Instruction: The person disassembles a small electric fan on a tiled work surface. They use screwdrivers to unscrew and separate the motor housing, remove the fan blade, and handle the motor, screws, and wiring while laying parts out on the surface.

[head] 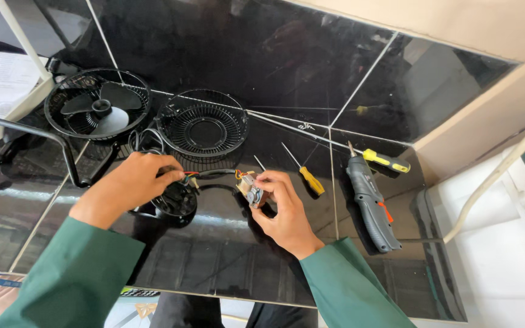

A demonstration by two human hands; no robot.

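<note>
Pinching small motor [251, 189] in right hand [284, 209] | left hand [133, 182] closed on black housing [176, 200] | yellow screwdriver [304, 171] just right, bare tile beyond.

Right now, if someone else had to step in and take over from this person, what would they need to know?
Left hand: gripping coloured wires at the black motor housing on the dark tiled floor.
Right hand: pinching the small motor core, lifted out and joined to those wires.
Nearby: fan with blades, loose front grille, two yellow-handled screwdrivers, grey power screwdriver.
Done: grille off, motor out.
Left: wires not yet separated.
</note>
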